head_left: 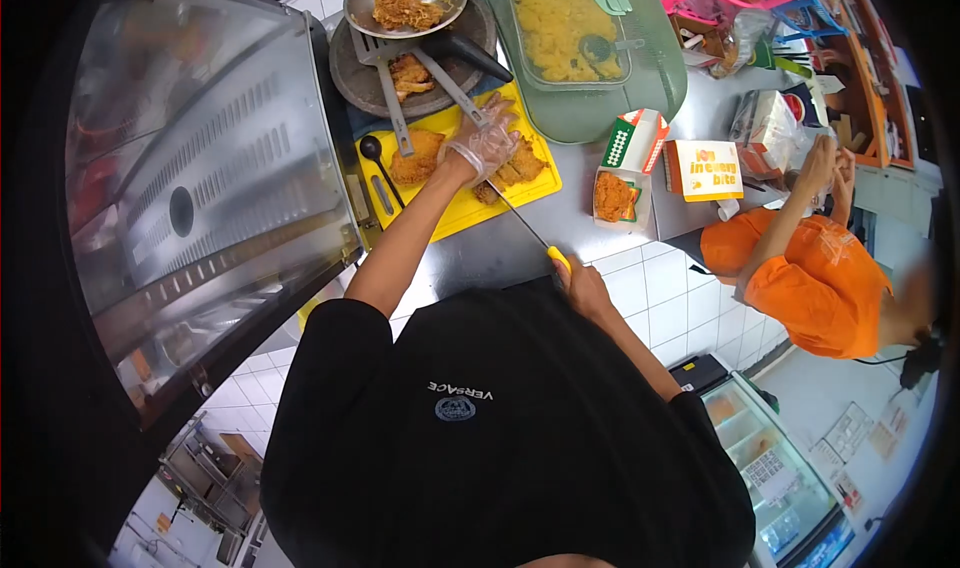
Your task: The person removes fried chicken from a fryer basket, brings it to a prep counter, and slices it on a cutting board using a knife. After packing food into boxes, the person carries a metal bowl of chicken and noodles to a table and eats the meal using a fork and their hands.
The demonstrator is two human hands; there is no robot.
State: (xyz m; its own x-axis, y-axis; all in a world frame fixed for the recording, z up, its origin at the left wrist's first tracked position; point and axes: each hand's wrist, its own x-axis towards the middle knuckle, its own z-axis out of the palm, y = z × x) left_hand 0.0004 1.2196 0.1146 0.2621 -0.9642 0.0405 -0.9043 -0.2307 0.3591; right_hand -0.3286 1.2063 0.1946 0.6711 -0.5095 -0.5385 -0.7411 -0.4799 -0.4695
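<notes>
My left hand (486,140), in a clear plastic glove, holds a breaded fried chicken cutlet (524,165) against the yellow cutting board (447,225). Its fingers partly cover the meat. In my right hand (586,286) is a knife (520,216) with a yellow handle; its blade points up and left, and the tip reaches the cutlet under my left hand. Another fried cutlet (416,158) lies on the left of the board. Close by it is a black ladle (372,150) on the board's left edge.
A stone mortar (345,80) holds fried chicken, with tongs (388,93) across it and a metal pan (358,13) above. Beyond are a container of yellow food (555,18), an open chicken box (622,153) and a closed box (704,171). A co-worker in orange (815,278) stands right.
</notes>
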